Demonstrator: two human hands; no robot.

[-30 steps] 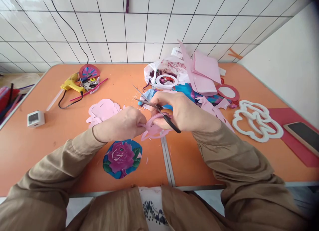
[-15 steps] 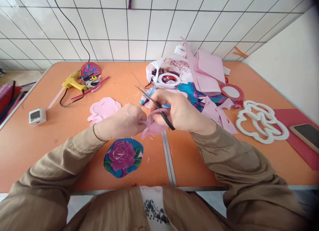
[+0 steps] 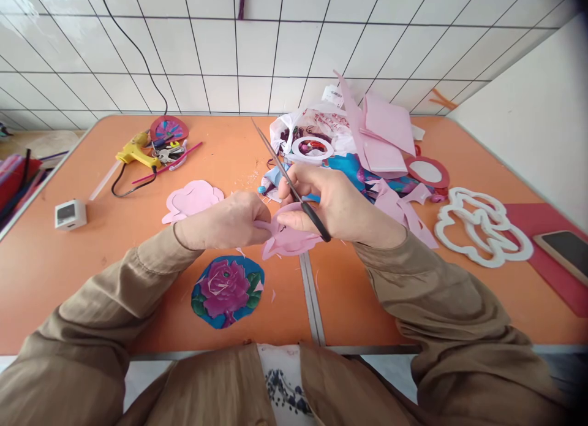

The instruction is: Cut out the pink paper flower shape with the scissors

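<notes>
My left hand [image 3: 234,220] is closed, gripping one edge of a pink felt piece [image 3: 291,243] held above the table. With my right hand [image 3: 340,205] I hold a pair of scissors [image 3: 315,221] with black handles; their blades are together and point up and away to the left. My right thumb also rests on the felt. Beside my left wrist lie stacked pink felt cutouts [image 3: 195,198]. Below my hands is a round blue fabric piece with a purple rose [image 3: 225,288], small pink scraps on it.
A yellow glue gun [image 3: 133,149], pliers [image 3: 169,154] and a white cube [image 3: 70,214] sit on the left. Behind my hands are a plastic bag [image 3: 285,129] and folded pink felt [image 3: 388,132]. White flower-shaped templates [image 3: 482,227] and a phone [image 3: 565,251] lie at the right.
The scissor blades, slightly apart before, have come together and swung more upright. My right hand has shifted a little to the right, and more of the pink felt shows below it.
</notes>
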